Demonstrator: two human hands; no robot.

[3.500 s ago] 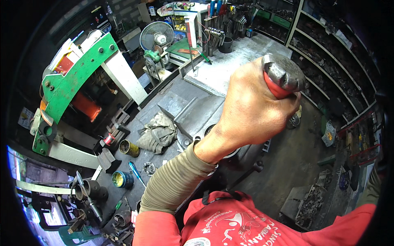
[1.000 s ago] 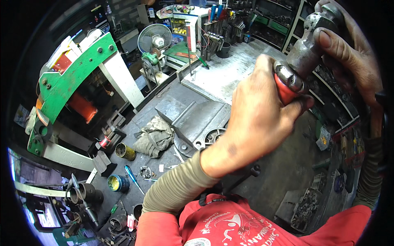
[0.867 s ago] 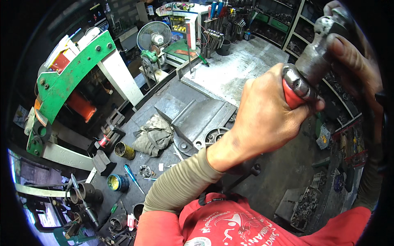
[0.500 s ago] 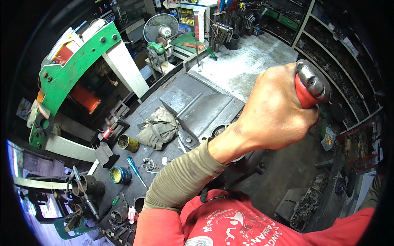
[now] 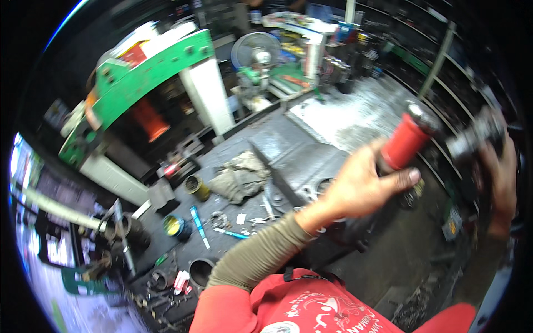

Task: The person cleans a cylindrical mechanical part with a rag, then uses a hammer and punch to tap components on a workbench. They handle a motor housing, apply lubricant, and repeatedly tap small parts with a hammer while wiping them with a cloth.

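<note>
Head view: the left hand (image 5: 363,180) is closed around a red cylinder (image 5: 404,145) with a metal top, its thumb lying across the lower part; the cylinder tilts up toward the right. Beyond it and apart from it, the right hand (image 5: 498,177) grips a grey, hammer-like metal piece (image 5: 476,136), blurred, near the right rim. Left of the left hand, a crumpled grey-green rag (image 5: 240,177) lies on the dark desk (image 5: 221,154), with a yellow tin (image 5: 197,188) just beside it. Nearer the person stand a blue tin (image 5: 176,227) and a blue-handled tool (image 5: 197,220). Farther out are a green-and-white frame (image 5: 152,69), a fan (image 5: 255,51) and shelves (image 5: 442,60).
</note>
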